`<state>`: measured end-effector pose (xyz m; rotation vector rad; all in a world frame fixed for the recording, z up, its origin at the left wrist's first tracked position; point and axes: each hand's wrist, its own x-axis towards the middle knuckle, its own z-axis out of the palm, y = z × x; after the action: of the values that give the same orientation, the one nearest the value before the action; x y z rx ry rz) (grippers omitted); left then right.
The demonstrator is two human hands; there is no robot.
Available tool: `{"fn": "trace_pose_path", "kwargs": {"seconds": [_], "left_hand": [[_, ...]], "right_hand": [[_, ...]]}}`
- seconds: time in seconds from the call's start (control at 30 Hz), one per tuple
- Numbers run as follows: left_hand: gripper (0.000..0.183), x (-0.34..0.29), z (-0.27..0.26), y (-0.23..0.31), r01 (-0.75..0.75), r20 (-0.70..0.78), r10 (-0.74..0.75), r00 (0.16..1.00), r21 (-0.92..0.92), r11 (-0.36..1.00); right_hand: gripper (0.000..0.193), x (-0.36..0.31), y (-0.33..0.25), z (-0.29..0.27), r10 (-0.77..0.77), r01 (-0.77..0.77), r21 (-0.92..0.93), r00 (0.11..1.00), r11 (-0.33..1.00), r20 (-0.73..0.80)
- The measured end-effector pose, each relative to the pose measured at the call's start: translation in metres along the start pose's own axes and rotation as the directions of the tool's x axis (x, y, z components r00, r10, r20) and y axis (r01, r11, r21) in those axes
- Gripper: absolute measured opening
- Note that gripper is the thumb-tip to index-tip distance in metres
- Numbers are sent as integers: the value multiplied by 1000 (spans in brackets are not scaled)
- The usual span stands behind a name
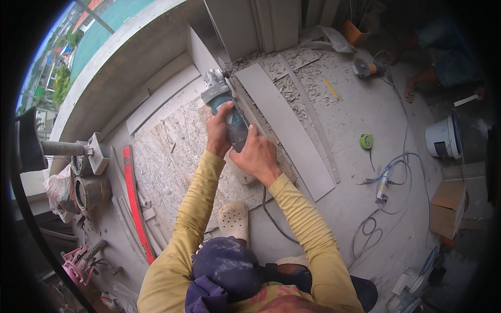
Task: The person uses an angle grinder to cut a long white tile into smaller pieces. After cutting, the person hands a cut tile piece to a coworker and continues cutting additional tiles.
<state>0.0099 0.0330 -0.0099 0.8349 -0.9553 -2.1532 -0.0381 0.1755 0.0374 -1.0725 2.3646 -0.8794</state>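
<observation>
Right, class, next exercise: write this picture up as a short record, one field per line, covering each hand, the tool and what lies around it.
Left hand: grips the angle grinder near its head
Right hand: grips the grinder's rear body
Disc contact: cannot tell
Right of grinder: long pale strip, lying flat
Left of grinder: worn, marked board; farther left, red spirit level
Farther right: green tape measure, white bucket
Beyond the strip: yellow stick among grey scraps
Another person: foot visible, upper right
</observation>
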Motion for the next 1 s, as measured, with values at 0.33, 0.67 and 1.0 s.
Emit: {"fn": "trace_pose_path", "kwargs": {"seconds": [0.33, 0.67, 1.0], "left_hand": [[45, -5, -2, 1, 43, 11, -43, 999, 12, 999], [45, -13, 5, -1, 21, 13, -21, 1000, 4, 1000], [42, -19, 6, -6, 21, 15, -21, 1000, 11, 1000]], "right_hand": [[75, -6, -2, 0, 22, -22, -4, 1000, 1000, 5], [74, -12, -1, -4, 52, -52, -6, 998, 999, 32], [71, -19, 0, -7, 53, -52, -30, 998, 998, 26]]}}
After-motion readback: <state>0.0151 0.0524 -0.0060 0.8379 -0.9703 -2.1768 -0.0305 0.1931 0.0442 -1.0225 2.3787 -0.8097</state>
